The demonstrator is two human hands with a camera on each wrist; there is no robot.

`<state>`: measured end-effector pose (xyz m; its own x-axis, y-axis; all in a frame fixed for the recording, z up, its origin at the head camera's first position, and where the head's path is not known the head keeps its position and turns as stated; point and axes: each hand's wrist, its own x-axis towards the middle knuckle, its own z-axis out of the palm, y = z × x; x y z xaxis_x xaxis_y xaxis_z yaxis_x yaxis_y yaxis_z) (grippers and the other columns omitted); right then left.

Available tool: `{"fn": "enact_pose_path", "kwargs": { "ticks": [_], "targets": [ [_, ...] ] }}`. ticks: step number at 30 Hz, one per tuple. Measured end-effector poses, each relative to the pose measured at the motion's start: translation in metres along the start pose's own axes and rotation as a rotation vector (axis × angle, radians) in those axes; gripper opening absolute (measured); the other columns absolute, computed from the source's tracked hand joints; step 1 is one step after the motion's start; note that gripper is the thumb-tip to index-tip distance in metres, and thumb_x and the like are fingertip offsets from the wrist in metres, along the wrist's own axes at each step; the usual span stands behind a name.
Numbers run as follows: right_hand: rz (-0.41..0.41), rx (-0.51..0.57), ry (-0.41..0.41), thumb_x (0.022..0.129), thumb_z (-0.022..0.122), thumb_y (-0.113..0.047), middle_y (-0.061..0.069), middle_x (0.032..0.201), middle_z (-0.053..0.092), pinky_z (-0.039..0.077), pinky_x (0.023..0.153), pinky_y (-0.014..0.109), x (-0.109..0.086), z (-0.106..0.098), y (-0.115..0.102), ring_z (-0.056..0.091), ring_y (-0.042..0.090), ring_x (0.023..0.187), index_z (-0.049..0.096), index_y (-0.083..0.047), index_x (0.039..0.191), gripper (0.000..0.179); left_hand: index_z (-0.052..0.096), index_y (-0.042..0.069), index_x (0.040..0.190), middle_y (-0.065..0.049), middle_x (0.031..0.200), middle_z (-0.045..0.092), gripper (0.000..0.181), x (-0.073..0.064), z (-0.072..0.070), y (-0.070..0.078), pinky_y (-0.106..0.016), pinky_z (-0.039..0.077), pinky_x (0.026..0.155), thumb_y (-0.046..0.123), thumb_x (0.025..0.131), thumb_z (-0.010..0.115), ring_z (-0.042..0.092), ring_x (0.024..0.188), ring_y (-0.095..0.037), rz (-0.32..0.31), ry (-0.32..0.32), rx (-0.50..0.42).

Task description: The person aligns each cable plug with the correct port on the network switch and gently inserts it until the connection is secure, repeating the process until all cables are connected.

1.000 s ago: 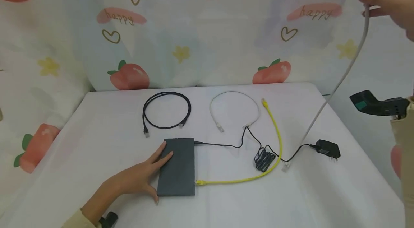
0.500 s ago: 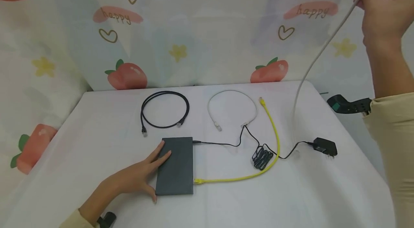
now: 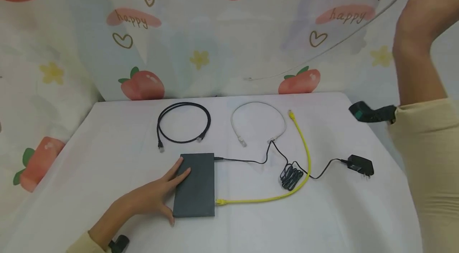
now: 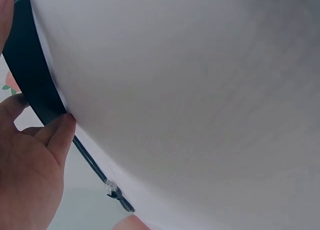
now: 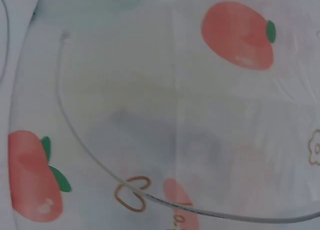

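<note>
A flat dark grey network box [image 3: 196, 189] lies on the white-covered table, with my left hand [image 3: 152, 197] spread over its left side. The thumb touches the near corner and other fingers rest on the far corner and top; the left wrist view shows fingertips [image 4: 62, 127] at the box's edge. High at the right, my right hand [image 3: 419, 14] holds a pale grey network cable [image 3: 344, 40], its grip partly cut off by the frame. The cable's free end swings out leftward in front of the backdrop, its clear plug [image 5: 65, 37] visible in the right wrist view.
A yellow network cable [image 3: 306, 145] and black power cord [image 3: 244, 160] run from the box's right side. The cord's bundle [image 3: 291, 177] leads to a power adapter [image 3: 360, 164]. Behind lie a coiled black cable [image 3: 208, 119] and white cable [image 3: 259, 102]. A printed backdrop [image 3: 229, 46] stands behind.
The right hand has raised the grey cable; its lower end has left the table and swung up and left. My right forearm has come further into view. The left hand and box stay put.
</note>
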<state>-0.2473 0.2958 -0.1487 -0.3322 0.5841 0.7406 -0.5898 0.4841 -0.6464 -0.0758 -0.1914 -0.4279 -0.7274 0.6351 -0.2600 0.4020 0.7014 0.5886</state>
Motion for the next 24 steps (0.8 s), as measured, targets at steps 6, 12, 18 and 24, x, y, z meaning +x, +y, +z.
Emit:
{"fn": "enact_pose_path", "kwargs": {
  "ticks": [6, 12, 18, 24],
  "targets": [
    [-0.234, -0.203, -0.109, 0.083, 0.073, -0.022, -0.012, 0.086, 0.062, 0.047, 0.074, 0.015, -0.097, -0.032, 0.022, 0.062, 0.008, 0.083, 0.069, -0.003, 0.084, 0.02, 0.008, 0.022, 0.153, -0.007, 0.155, -0.019, 0.126, 0.005, 0.002, 0.003, -0.048, 0.036, 0.099, 0.057, 0.056, 0.079, 0.012, 0.139, -0.034, 0.006, -0.008, 0.012],
    [-0.458, -0.13, -0.405, 0.075, 0.077, 0.001, 0.019, 0.078, 0.065, 0.046, 0.077, 0.014, -0.163, -0.069, 0.01, 0.063, 0.03, 0.072, 0.067, 0.009, 0.082, 0.015, 0.008, 0.021, 0.153, -0.008, 0.154, -0.02, 0.126, 0.003, 0.0, 0.006, -0.047, 0.037, 0.099, 0.056, 0.056, 0.08, 0.013, 0.139, -0.034, -0.004, -0.02, 0.024],
    [-0.596, -0.083, -0.855, 0.094, 0.055, -0.038, 0.006, 0.077, 0.066, 0.044, 0.071, 0.009, -0.194, -0.094, 0.004, 0.062, 0.017, 0.068, 0.067, 0.003, 0.083, 0.044, 0.009, 0.021, 0.153, -0.008, 0.155, -0.019, 0.126, 0.003, -0.002, 0.007, -0.047, 0.036, 0.099, 0.055, 0.056, 0.08, 0.013, 0.139, -0.035, -0.006, -0.012, 0.027],
    [-0.475, 0.061, -1.173, 0.095, 0.052, -0.038, -0.005, 0.083, 0.063, 0.047, 0.061, 0.013, -0.233, -0.105, 0.01, 0.063, 0.007, 0.073, 0.065, -0.007, 0.086, 0.035, 0.009, 0.02, 0.153, -0.009, 0.155, -0.018, 0.125, 0.003, -0.001, 0.008, -0.049, 0.036, 0.099, 0.054, 0.056, 0.081, 0.013, 0.139, -0.036, 0.0, -0.02, 0.01]
  ]
}}
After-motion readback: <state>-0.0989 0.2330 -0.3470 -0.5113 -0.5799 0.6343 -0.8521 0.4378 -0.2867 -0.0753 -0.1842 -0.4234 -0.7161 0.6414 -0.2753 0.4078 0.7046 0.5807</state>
